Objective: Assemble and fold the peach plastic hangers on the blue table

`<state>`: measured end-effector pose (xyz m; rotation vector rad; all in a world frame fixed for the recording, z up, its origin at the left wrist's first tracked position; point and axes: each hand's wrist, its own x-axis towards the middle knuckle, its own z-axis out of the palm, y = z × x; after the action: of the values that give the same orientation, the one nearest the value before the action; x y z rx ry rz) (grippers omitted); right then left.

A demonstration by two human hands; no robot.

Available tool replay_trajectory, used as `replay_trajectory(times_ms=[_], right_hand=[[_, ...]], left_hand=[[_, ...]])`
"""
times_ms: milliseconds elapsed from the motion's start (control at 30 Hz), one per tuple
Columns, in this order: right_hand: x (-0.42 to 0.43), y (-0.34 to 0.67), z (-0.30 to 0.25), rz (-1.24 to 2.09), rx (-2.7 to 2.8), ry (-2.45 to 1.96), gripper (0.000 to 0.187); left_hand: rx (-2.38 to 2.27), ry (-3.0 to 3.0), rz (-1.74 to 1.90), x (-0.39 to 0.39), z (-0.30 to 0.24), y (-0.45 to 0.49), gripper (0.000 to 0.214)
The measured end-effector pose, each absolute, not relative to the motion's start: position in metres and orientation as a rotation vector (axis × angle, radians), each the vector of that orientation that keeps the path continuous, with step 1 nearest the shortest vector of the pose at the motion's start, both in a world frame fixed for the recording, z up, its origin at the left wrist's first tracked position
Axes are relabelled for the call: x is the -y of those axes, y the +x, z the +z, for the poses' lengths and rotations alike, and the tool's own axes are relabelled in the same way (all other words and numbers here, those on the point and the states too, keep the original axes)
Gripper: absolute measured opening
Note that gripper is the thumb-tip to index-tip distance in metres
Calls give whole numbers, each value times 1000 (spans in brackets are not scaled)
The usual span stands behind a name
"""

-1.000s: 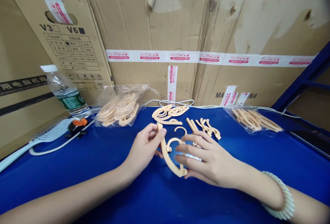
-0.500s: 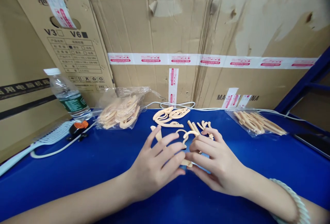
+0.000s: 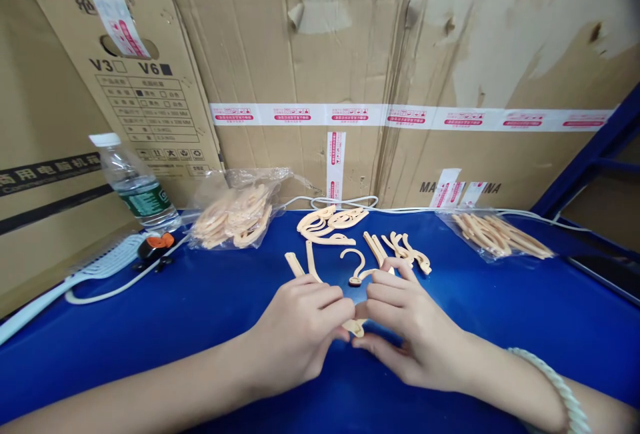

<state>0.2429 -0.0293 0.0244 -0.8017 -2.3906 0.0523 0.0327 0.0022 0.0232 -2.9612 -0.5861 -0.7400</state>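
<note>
My left hand [image 3: 305, 327] is closed, its fingertips pinching a beige plastic hanger part [image 3: 356, 328] in front of me. Two straight beige strips [image 3: 295, 265] stick out beyond its knuckles; whether the hand grips them is hidden. From the other side my right hand [image 3: 413, 321] meets the same part, thumb below and fingers curled above. A thin curved beige piece [image 3: 367, 275] shows at the right fingers, mostly covered. Just beyond both hands a beige hanger hook [image 3: 363, 265] with a dark base lies on the blue tabletop [image 3: 200, 327].
Behind lie curved hanger parts [image 3: 330, 239], straight strips [image 3: 374, 247] and small curved pieces [image 3: 410, 253]. Bagged parts [image 3: 235, 217] sit left and another bag [image 3: 500, 234] right. A water bottle [image 3: 143, 197], hairbrush [image 3: 105, 261], white cable [image 3: 345, 204] and cardboard [image 3: 300, 54] surround the surface.
My left fingers, spread before, have curled closed onto the part. My right hand has shifted slightly left and lower, uncovering the small curved pieces behind. The hook is now more visible.
</note>
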Motion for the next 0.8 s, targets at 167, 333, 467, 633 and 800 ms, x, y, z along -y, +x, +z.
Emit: replay_trajectory(times_ms=[167,333,467,633,800], right_hand=[[24,246,29,338,2203,-948,11],[0,256,20,112,2252,-1086,11],[-14,255,8,89,2355,-1116,17],[-19,252,0,34,2380,-1154,21],[-19,252,-6,21,2392,-1182,25]], left_hand=[[379,-2765,-921,-10,29,23,22],[402,-2903,-853,-32,28,-1,8],[539,-2988,-832,-46,14,-20,8],[648,-3184,-854,-52,-1,-25,10],[671,-3212,-895,-48,1,-25,16]])
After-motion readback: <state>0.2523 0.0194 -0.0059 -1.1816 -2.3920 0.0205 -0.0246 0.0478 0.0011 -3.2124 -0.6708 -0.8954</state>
